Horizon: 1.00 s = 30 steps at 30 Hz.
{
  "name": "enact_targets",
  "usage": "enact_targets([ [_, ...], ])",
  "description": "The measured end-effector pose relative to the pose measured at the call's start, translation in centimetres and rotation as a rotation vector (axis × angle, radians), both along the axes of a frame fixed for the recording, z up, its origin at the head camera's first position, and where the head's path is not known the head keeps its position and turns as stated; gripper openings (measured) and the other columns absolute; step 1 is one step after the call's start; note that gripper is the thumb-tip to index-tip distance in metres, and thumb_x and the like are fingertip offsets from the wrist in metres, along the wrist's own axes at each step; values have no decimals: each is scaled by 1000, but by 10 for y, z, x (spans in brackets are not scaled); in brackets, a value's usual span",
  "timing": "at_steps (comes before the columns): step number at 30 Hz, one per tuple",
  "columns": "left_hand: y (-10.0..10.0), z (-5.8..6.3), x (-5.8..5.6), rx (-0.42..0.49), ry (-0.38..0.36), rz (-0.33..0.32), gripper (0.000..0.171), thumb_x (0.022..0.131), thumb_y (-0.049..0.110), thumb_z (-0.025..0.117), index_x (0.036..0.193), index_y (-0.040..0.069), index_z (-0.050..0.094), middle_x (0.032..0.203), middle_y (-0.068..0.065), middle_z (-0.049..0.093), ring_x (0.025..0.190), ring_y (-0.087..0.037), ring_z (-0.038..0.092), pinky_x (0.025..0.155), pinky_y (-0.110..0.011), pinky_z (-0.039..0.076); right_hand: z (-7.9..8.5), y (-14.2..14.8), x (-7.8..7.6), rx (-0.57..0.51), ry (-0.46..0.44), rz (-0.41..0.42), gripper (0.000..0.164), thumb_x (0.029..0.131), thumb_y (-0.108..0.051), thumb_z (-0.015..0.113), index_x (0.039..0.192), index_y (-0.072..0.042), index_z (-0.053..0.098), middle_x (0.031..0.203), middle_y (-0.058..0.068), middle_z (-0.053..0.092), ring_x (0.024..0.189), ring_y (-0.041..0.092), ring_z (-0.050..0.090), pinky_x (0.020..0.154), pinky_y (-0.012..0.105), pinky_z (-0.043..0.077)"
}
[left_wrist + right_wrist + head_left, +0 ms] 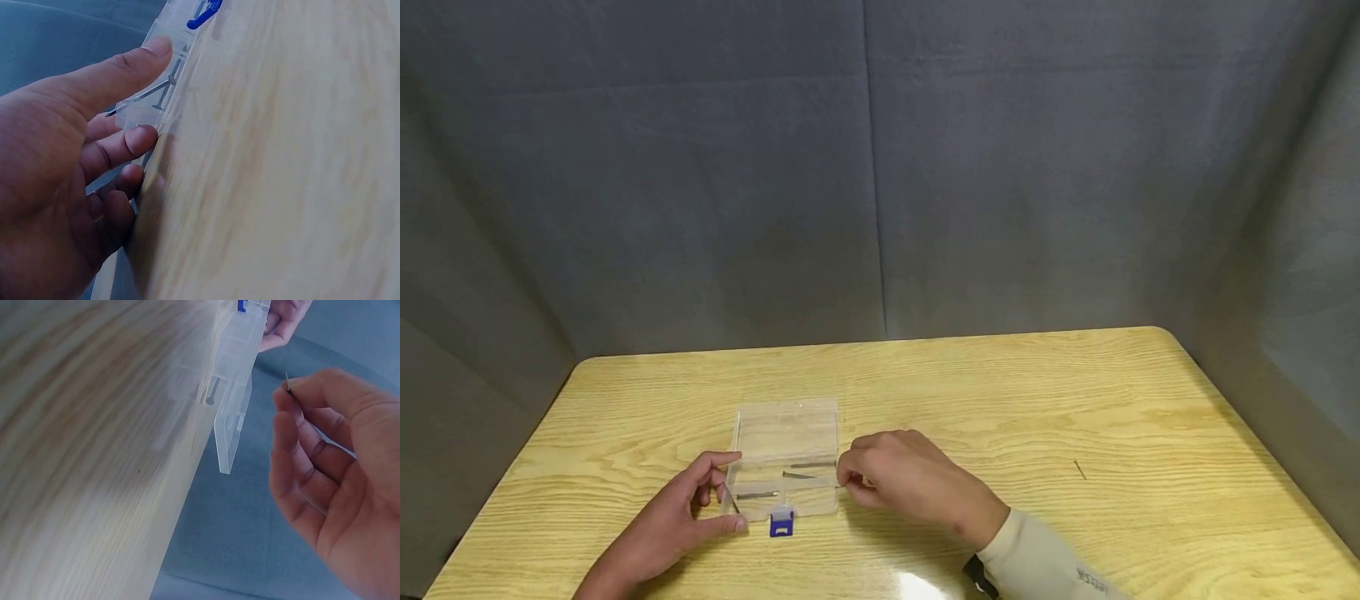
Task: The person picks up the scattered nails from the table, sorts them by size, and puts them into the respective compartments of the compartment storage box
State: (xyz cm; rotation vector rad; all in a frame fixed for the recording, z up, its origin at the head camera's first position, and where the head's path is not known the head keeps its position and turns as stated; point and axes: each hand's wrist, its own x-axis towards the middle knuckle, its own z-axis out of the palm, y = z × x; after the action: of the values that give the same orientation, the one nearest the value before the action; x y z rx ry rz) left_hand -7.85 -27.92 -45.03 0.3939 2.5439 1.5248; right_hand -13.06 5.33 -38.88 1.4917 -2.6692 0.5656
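A clear plastic box [811, 503] with a blue latch [782, 524] lies on the table with its lid [788, 427] folded back. Several nails, one of them a dark nail [758, 496], lie inside it. My left hand [673, 521] grips the box's left end, thumb at the front corner and forefinger farther back. One nail [150, 91] leans at that end, beside the thumb. Just off the box's right side, my right hand [902, 475] pinches a thin nail [288, 384] between thumb and forefinger, mostly hidden by the fingertips.
A single nail [1079, 470] lies apart on the right of the wooden table [970, 392]. Grey curtains [715, 183] hang behind the table and along both sides.
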Motion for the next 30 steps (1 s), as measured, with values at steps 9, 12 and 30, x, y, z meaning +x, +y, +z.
enact_targets([
  [9,1,3,-1,-59,23,16,69,86,20,86,143,7,50,98,-5,52,80,-19,44,67,-32,37,3,-13,-2,25,31,-6,14,97,-13,73,87,-22,72,84,-15,61,66,-3,46,58,17,39],
  [12,1,4,-1,-55,10,19,70,85,19,87,143,6,50,98,-6,52,81,-19,44,67,-32,37,3,-18,-2,28,40,-6,15,96,-13,74,85,-23,71,81,-15,59,65,-3,45,57,16,38],
  [30,1,2,0,-42,20,19,71,85,19,87,144,6,49,98,-5,52,81,-20,45,68,-32,38,3,-38,-3,40,58,20,20,94,-12,75,80,-24,67,76,-17,53,64,-3,44,59,17,38],
])
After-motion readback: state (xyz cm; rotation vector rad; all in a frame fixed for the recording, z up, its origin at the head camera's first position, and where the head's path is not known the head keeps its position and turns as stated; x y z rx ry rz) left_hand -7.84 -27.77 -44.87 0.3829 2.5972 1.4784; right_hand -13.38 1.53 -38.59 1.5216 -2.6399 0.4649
